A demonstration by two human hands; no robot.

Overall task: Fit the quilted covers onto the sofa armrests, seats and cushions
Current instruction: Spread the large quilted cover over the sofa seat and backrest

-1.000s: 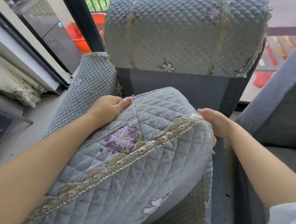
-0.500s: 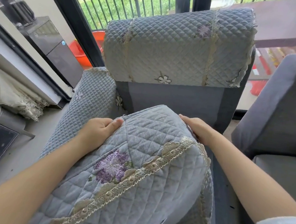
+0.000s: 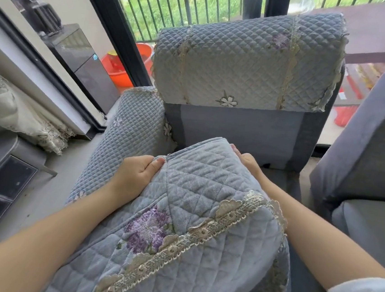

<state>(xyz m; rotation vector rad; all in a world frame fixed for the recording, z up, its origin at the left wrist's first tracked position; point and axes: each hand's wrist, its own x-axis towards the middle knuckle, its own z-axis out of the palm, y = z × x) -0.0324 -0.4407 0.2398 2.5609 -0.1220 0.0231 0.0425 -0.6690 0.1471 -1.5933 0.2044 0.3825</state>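
Head view: a cushion in a quilted cover [image 3: 179,227] lies between the 2 forearms, its long axis running from the person's lap up and away toward the sofa's bare grey backrest panel [image 3: 239,136]. The far end points at that panel, just below the already covered headrest [image 3: 246,64]. The left hand [image 3: 137,175] grips the far left corner, thumb on top and fingers curled over the edge. The right hand [image 3: 248,163] wraps the far right corner; its fingertips are hidden behind the fabric. Both hands sit about equally near the far end, so the next move likely carries the cushion forward.
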